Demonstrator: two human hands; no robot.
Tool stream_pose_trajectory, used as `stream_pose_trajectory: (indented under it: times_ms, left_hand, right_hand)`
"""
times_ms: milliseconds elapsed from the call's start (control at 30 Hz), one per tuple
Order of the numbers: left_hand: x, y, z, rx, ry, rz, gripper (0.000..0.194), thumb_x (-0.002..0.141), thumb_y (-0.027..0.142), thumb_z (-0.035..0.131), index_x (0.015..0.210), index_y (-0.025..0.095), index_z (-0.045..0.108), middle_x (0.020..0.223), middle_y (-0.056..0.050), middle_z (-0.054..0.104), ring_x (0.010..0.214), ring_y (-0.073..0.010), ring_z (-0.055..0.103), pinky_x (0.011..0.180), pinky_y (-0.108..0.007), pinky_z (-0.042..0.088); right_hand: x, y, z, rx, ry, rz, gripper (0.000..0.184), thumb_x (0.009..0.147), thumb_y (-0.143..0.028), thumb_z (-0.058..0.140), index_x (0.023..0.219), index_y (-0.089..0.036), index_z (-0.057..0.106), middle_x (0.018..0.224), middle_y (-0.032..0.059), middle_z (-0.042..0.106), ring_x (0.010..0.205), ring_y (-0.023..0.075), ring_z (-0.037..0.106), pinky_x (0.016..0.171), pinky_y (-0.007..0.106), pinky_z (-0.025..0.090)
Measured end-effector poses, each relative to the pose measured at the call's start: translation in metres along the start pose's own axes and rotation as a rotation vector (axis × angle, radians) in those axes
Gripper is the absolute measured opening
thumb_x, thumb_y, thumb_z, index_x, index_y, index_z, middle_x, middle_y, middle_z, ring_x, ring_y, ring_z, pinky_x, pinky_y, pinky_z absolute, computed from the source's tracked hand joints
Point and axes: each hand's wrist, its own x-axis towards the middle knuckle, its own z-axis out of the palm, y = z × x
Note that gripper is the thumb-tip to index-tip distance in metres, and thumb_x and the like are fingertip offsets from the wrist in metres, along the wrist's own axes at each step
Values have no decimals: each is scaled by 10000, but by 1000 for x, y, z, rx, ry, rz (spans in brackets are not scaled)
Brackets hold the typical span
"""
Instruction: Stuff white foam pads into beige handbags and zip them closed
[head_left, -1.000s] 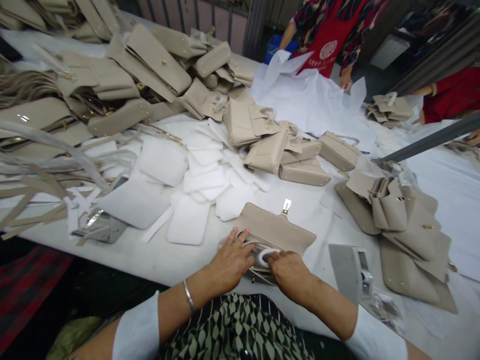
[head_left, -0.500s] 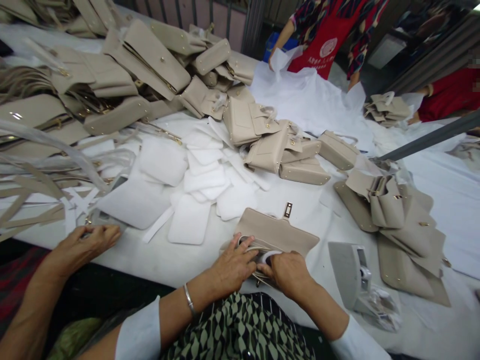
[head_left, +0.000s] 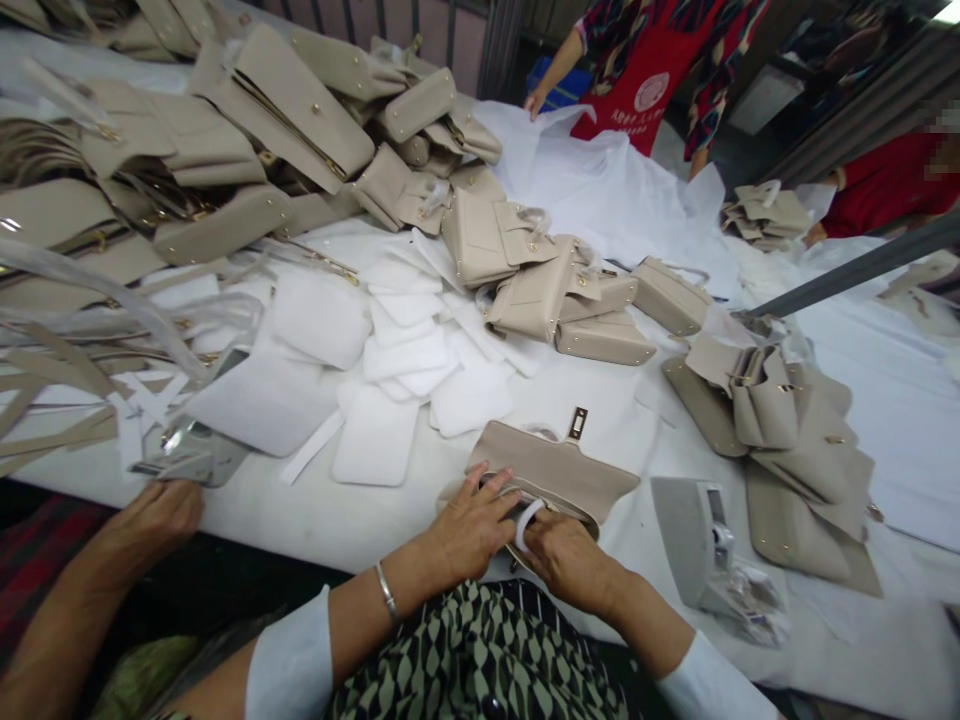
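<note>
In the head view, a beige handbag (head_left: pixel 555 465) sits at the table's front edge, its flap with a metal clasp plate (head_left: pixel 577 423) folded back, away from me. My left hand (head_left: pixel 472 525) holds the mouth of the bag at its left side, fingers reaching over the rim. At the right side of the opening, my right hand (head_left: pixel 570 558) is partly inside the bag, its fingers closed on a curved white sheet (head_left: pixel 529 520). Most of that sheet and my right fingertips are hidden within the bag.
Flat white padding pieces (head_left: pixel 375 440) lie beyond the bag. Beige handbags (head_left: pixel 300 110) are heaped at the back left, with more bags (head_left: pixel 802 450) at the right. A grey tape dispenser (head_left: pixel 686 545) stands right. Another person's hand (head_left: pixel 161 515) is at left; a red-aproned person (head_left: pixel 652 80) works opposite.
My right hand has sunk slightly deeper into the bag, and the white sheet now shows as a curved edge. The other person's hand at left has moved down and left.
</note>
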Motion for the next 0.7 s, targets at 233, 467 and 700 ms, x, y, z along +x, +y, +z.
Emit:
stream_pose_trajectory:
  times_ms: [233, 467, 700]
  left_hand:
    - [5, 0, 1, -20, -24, 16, 197, 800, 225, 574, 984, 223, 646, 1340, -53, 495, 1331, -316, 274, 1093, -549, 22]
    - [-3, -3, -11, -35, 20, -113, 213, 826, 233, 536, 1021, 183, 605, 1387, -74, 439, 1354, -301, 211, 1118, -501, 80]
    - [-4, -3, -11, -51, 0, -93, 220, 846, 259, 516, 1034, 182, 601, 1339, -78, 490, 1301, -315, 308, 1033, -491, 262]
  right_hand:
    - [4, -2, -12, 38, -130, 237, 265, 879, -277, 440, 975, -120, 631, 913, 136, 686, 825, 240, 648, 723, 311, 461]
    - [25, -16, -21, 46, -53, 508, 471, 929, -456, 316, 952, -117, 642, 874, 159, 695, 828, 254, 667, 728, 337, 481]
    - [23, -10, -9, 44, -175, 276, 325, 875, -231, 374, 910, -74, 655, 859, 187, 688, 821, 258, 659, 744, 337, 474]
